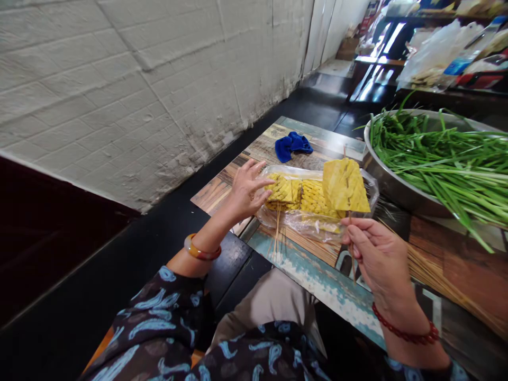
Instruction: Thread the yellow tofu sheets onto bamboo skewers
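Between thumb and fingers, my right hand pinches a thin wooden skewer. Threaded on its upper part is a flat yellow sheet with slits, which looks like tofu skin. My left hand is open, fingers spread, beside the left end of a clear plastic bag. On that bag lie stacked yellow slit pieces, with several skewers sticking out toward me. Whether my left fingertips touch the stack I cannot tell.
A blue cloth lies behind the bag on the wood-patterned table. At the right stands a large metal bowl of long green leaves. Loose skewers lie at the right. A pale wall runs along the left.
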Motion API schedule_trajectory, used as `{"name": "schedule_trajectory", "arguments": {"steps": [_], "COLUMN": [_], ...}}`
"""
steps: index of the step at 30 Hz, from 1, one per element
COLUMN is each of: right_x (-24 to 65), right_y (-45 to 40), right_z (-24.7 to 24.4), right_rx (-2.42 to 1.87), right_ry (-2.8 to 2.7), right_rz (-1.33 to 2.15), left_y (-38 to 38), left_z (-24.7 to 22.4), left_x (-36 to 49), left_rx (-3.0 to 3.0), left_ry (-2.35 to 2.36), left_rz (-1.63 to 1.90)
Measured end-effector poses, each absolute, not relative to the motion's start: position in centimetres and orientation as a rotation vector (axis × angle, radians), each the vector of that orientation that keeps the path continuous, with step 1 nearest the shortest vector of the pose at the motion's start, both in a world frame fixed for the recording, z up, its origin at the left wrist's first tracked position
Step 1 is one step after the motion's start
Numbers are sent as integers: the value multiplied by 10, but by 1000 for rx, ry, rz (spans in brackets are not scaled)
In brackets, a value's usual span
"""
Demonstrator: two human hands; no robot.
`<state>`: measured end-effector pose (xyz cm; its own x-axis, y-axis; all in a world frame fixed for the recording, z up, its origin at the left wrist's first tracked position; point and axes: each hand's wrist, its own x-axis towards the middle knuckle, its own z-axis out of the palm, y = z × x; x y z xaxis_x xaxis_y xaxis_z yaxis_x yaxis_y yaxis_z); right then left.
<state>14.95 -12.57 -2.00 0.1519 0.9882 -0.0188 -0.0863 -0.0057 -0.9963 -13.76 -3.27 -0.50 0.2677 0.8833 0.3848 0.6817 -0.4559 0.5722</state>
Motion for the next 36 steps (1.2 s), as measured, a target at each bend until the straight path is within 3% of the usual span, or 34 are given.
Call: {"name": "schedule_trajectory", "arguments": {"steps": [5, 12, 18, 36], "right_x": [150, 148, 150, 153], "right_y": [-125, -124, -126, -127], "right_z": [-22, -19, -14, -12], "right_rx": [-1208, -1200, -1188, -1126], "right_ry": [-1036, -1042, -1040, -1072], "right_rz": [1140, 1143, 1138, 1117], "left_y": [-53, -77, -68, -61], "left_z": [-8, -15, -24, -31], "left_x": [-131, -112, -95, -96], "left_rx": [2292, 2176, 2162, 2135], "left_ry": [1662, 1719, 1802, 1755], "left_rz": [1142, 505, 258, 279]}}
